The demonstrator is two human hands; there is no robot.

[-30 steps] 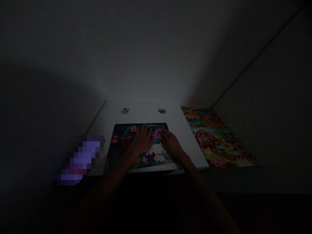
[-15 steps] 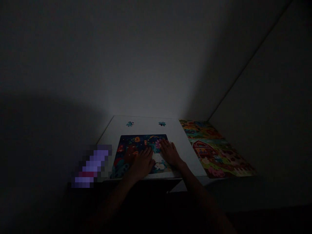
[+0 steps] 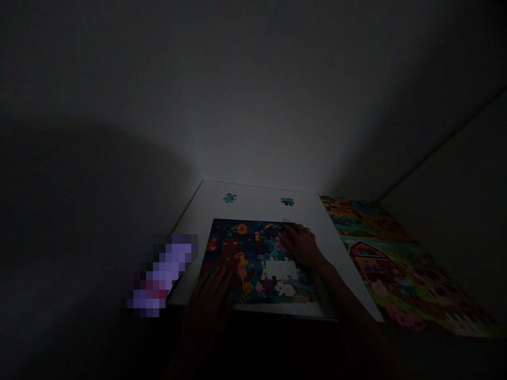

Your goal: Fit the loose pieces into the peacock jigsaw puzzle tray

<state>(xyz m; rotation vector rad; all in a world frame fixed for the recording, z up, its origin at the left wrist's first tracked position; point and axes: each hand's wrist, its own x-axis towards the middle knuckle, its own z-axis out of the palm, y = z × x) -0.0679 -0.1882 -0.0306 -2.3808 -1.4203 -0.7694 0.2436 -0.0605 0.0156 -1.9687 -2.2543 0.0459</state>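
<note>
A dark, colourful jigsaw puzzle with animals lies on the white table. A pale gap shows in its lower right part, beside a white rabbit. My left hand rests open at the puzzle's lower left corner, fingers stretched out. At the upper right edge, my right hand lies with open fingers across the border. Neither hand holds anything visible. Two loose items stand beyond the puzzle: a teal puzzle piece on the left and another teal puzzle piece on the right.
To the right lie a farm picture with a red barn and, behind it, another bright picture. A blurred-out purple object sits at the table's left edge. A plain wall rises behind; the scene is dim.
My left hand has slid left and down to the puzzle's lower left corner. My right hand has moved toward the upper right edge, uncovering the gap. The view has shifted.
</note>
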